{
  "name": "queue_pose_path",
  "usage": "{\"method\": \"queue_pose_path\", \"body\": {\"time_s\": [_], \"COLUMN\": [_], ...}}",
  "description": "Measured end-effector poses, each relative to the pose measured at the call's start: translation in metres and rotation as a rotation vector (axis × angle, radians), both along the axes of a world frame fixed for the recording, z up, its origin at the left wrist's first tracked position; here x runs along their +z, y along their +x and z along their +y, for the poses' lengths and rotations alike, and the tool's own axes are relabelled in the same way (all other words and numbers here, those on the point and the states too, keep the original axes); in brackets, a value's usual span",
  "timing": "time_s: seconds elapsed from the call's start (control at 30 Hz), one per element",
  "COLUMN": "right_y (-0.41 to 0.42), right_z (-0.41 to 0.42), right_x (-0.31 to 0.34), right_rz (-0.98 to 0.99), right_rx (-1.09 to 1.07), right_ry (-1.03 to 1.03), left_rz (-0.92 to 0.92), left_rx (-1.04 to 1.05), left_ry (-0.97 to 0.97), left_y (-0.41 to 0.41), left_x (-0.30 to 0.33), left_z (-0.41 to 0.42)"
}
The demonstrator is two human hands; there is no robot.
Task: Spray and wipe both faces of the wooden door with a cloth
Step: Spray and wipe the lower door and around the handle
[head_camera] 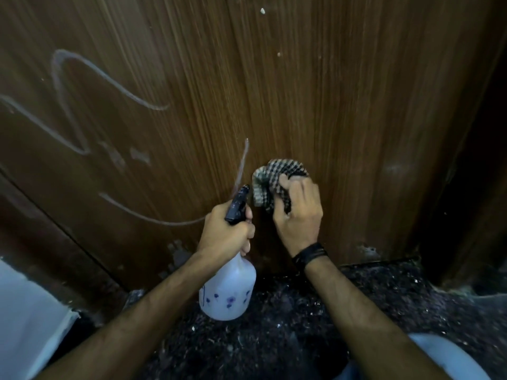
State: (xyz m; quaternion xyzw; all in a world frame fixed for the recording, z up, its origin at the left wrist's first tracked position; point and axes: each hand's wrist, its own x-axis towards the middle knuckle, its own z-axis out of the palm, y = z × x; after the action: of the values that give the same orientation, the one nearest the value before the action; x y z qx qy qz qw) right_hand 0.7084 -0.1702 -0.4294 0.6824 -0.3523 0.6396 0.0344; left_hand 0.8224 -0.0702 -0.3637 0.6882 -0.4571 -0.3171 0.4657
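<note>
Our left hand (226,231) grips the spray bottle (227,286); right hand (297,212) pinches the cloth (274,179) bunched beyond its fingertips against the wooden door (301,91). Spraying now could soak our knuckles, missing the wood.

**Low on the door, bottle and cloth side by side**

Left hand (226,231) grips the neck of the white spray bottle (227,289), its dark nozzle (238,202) aimed up at the wooden door (274,91). Just right of it, the right hand (299,215) clutches a bunched checkered cloth (270,179), pressed against the wood above the fingers. A black wristband (310,255) circles that wrist. Pale scrawled lines (82,105) loop across the door up and left of the left hand. Speckled dark floor (301,325) beneath both forearms.
</note>
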Motion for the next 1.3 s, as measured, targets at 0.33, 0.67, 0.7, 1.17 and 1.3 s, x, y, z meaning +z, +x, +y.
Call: {"method": "queue_pose_path", "body": {"time_s": [0.33,0.67,0.7,1.17,1.3], "right_y": [0.012,0.01,0.01,0.026,0.029], "right_z": [0.02,0.004,0.004,0.005,0.013], "right_x": [-0.028,-0.012,-0.009,0.001,-0.018], "right_rz": [-0.014,0.011,0.033,0.284,0.247], "right_rx": [0.18,0.045,0.057,0.1,0.126], "right_ry": [0.166,-0.018,-0.021,-0.122,-0.055], "left_rz": [-0.045,0.052,0.041,0.041,0.023], "left_rx": [0.011,0.006,0.004,0.061,0.069], "left_ry": [0.002,-0.034,-0.042,-0.109,-0.077], "left_y": [0.004,0.011,0.011,0.035,0.031], "left_x": [0.001,0.0,0.001,0.007,0.003], "left_z": [0.006,0.018,0.018,0.023,0.026]}}
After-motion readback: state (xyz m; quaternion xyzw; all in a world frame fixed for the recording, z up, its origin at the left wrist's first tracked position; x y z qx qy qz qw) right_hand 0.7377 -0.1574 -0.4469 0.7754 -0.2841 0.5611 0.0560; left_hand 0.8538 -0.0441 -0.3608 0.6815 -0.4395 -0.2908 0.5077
